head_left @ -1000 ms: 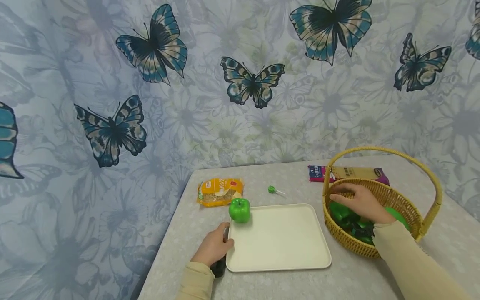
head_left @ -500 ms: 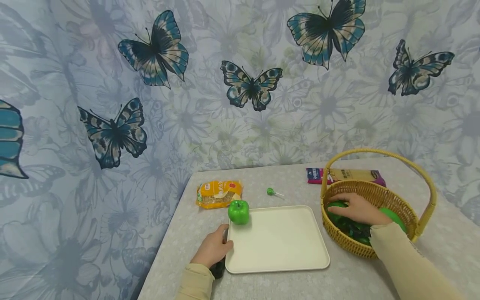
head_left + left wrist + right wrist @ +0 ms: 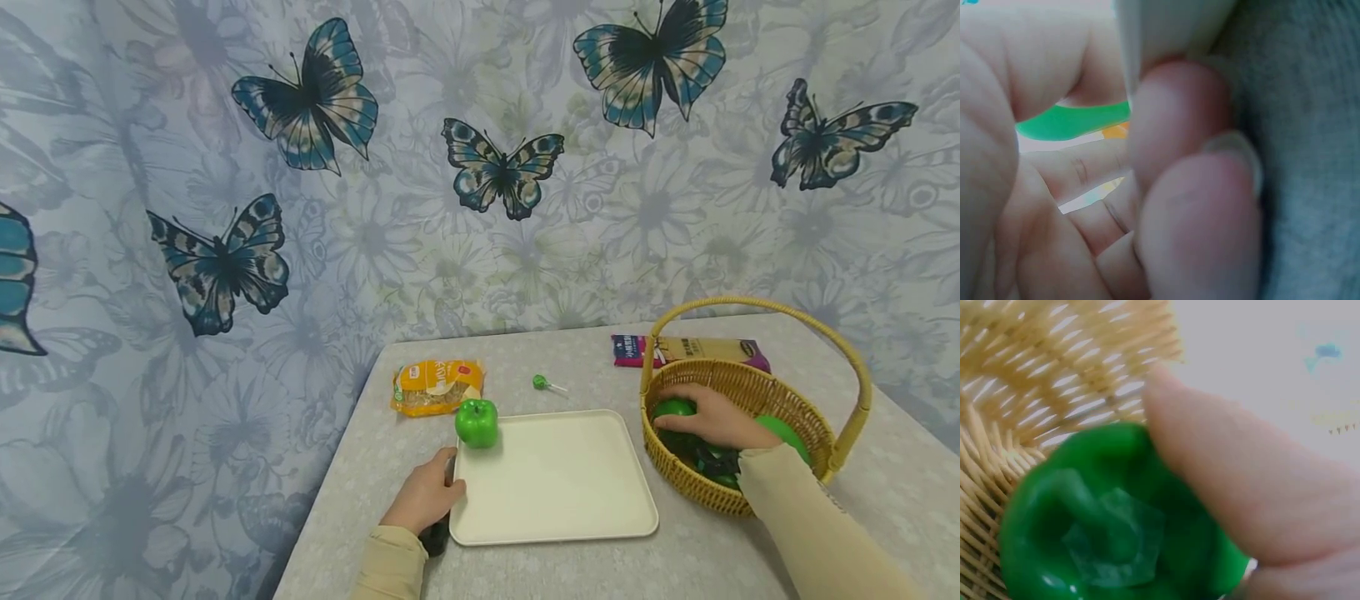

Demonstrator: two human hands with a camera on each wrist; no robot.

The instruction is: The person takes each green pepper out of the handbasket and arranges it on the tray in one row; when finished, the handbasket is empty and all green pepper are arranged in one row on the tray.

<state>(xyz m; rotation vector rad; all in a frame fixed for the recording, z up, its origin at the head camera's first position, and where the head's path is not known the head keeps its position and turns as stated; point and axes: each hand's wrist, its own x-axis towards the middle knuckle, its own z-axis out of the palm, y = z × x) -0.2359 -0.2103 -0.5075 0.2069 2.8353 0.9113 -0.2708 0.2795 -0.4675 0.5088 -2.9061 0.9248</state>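
Note:
My left hand (image 3: pixel 426 493) grips the left edge of a cream rectangular tray (image 3: pixel 558 483), thumb on top and fingertips (image 3: pixel 1179 119) at the underside. A green bell pepper (image 3: pixel 477 423) sits on that tray's far left corner. Over on the right, my right hand (image 3: pixel 716 417) reaches into a yellow wicker basket (image 3: pixel 693 493) with a tall handle. There it holds another green bell pepper (image 3: pixel 1066 506), with the thumb (image 3: pixel 1235 462) along one side in the right wrist view; the other fingers are out of that view. More green items (image 3: pixel 783 435) lie partly hidden beneath the hand and sleeve.
An orange food packet (image 3: pixel 437 387) lies beyond the tray's left end. A green lollipop (image 3: pixel 542 382) with a white stick lies behind the tray. A long purple and tan packet (image 3: pixel 708 350) rests behind the basket. Butterfly-patterned cloth (image 3: pixel 360 275) rises behind the table (image 3: pixel 510 358).
My right hand has sunk a little deeper into the basket and closed round the pepper. The left hand keeps its grip on the tray. The head view has shifted slightly.

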